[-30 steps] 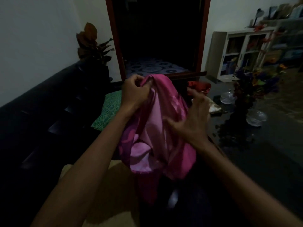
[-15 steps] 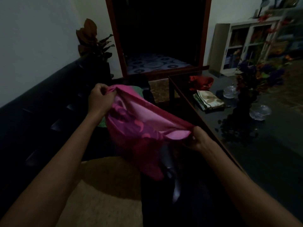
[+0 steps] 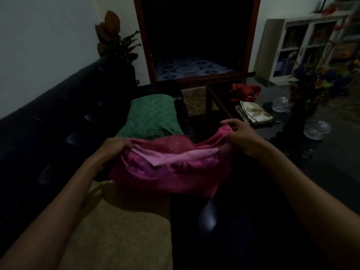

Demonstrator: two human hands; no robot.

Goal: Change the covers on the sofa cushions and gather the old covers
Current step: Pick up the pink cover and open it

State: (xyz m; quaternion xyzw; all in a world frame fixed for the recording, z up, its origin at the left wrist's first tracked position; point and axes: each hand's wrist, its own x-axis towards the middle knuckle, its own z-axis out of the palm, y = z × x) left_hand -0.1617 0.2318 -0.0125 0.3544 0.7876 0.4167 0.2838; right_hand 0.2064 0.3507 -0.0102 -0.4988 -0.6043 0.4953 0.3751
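Observation:
A pink cushion cover [image 3: 175, 170] is stretched between my two hands in front of me, its paler lining showing at the open mouth. My left hand [image 3: 112, 147] grips its left corner. My right hand [image 3: 240, 136] pinches its right corner, a little higher. Below it, close to me, lies a beige cushion [image 3: 124, 230] on the dark sofa [image 3: 48, 133]. Farther along the seat lies a cushion in a green patterned cover [image 3: 152, 117].
A dark glass coffee table [image 3: 331, 172] stands to the right with a folded cream cloth [image 3: 255, 114], a red cloth [image 3: 245, 92], two clear glass dishes [image 3: 317, 129] and a flower vase [image 3: 319, 88]. A potted plant [image 3: 115, 41] stands at the sofa's far end. A white cabinet [image 3: 303, 45] is at the back right.
The cover was bunched up high a second ago. Both hands lowered it and pulled it apart sideways, so it now hangs wide and low, and the green cushion shows behind it.

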